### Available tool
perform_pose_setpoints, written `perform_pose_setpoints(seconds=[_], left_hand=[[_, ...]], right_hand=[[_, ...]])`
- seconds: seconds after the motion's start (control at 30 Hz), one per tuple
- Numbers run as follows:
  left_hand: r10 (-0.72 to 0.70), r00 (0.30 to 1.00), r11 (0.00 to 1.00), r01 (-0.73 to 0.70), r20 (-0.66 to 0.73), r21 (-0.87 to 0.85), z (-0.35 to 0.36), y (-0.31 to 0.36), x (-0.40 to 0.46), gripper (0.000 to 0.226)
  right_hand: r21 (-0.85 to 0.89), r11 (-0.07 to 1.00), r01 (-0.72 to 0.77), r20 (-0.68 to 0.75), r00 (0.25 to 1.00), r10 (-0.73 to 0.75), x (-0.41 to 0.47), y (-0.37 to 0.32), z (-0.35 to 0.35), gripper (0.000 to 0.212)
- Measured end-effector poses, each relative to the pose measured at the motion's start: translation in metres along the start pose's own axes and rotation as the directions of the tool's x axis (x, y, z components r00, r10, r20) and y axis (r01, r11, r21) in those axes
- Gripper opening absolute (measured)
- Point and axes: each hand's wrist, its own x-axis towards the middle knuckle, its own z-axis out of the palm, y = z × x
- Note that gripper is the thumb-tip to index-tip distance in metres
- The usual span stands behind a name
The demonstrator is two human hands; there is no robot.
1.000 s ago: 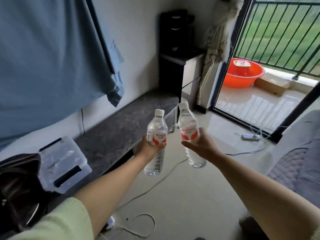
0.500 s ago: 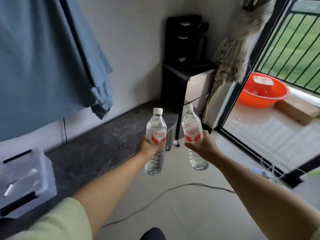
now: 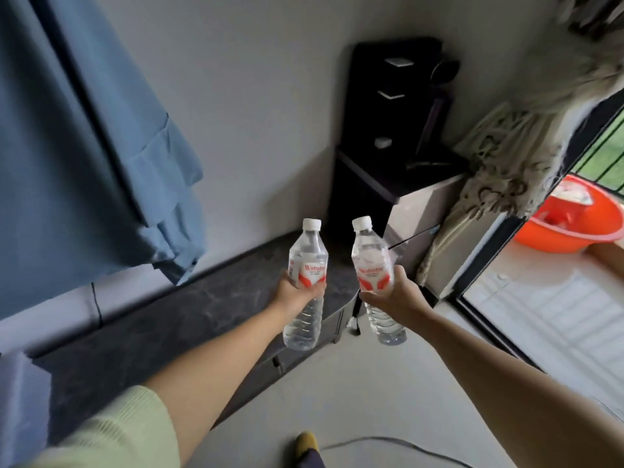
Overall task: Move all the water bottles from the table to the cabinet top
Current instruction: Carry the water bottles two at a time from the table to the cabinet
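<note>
I carry two clear water bottles with white caps and red-and-white labels, both upright in the air. My left hand [image 3: 296, 292] grips the left bottle [image 3: 307, 261] round its middle. My right hand [image 3: 393, 293] grips the right bottle [image 3: 371, 261] the same way, tilted slightly left. Both hang above the far end of a long low cabinet with a dark marbled top [image 3: 162, 325] that runs along the wall on my left. A taller black-topped cabinet [image 3: 415, 211] stands in the corner just beyond the bottles.
A black appliance [image 3: 398, 106] sits on the corner cabinet. Blue cloth [image 3: 84, 146] hangs over the wall on the left. A patterned curtain [image 3: 506, 170] and sliding door are on the right, with an orange basin [image 3: 574, 224] outside. A cable [image 3: 388, 444] lies on the floor.
I have walked forward toward the corner with both bottles held the same way. The cabinets loom closer, and the plastic box on the low cabinet has slid almost out of view.
</note>
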Motion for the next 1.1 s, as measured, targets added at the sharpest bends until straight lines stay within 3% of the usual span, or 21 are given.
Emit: perform_pose_setpoints(seconds=[0.17,0.47,0.77,0.9,1.0,1.1], left_hand=[[0.000,1.000,0.993,0.003,-0.027,0.114,-0.010,0.035,0.082,0.052],[-0.054,0.988,0.985,0.076,-0.145,0.152,-0.015,0.041,0.200,0.059],[-0.219,0.952,0.973,0.197,-0.213,-0.121,0.002,0.031,0.334,0.054],[-0.296,0.934,0.929,0.232,-0.202,-0.289,0.012,0.005,0.388,0.053],[-0.311,0.923,0.903,0.213,-0.227,-0.374,0.027,-0.025,0.436,0.055],[-0.258,0.908,0.925,0.134,-0.329,-0.356,0.043,-0.054,0.481,0.055]], right_hand=[[0.037,0.999,0.001,-0.017,1.000,-0.001,0.087,-0.024,-0.006,0.062],[0.025,1.000,0.001,0.113,0.994,-0.004,0.236,-0.049,0.015,0.063],[0.042,0.999,-0.004,0.331,0.944,-0.010,0.397,-0.056,0.075,0.068],[0.140,0.990,0.012,0.393,0.917,-0.067,0.446,-0.048,0.120,0.041],[0.224,0.974,-0.032,0.349,0.936,-0.049,0.482,-0.029,0.162,0.051],[0.282,0.959,0.002,0.246,0.966,-0.074,0.512,-0.013,0.201,0.053]])
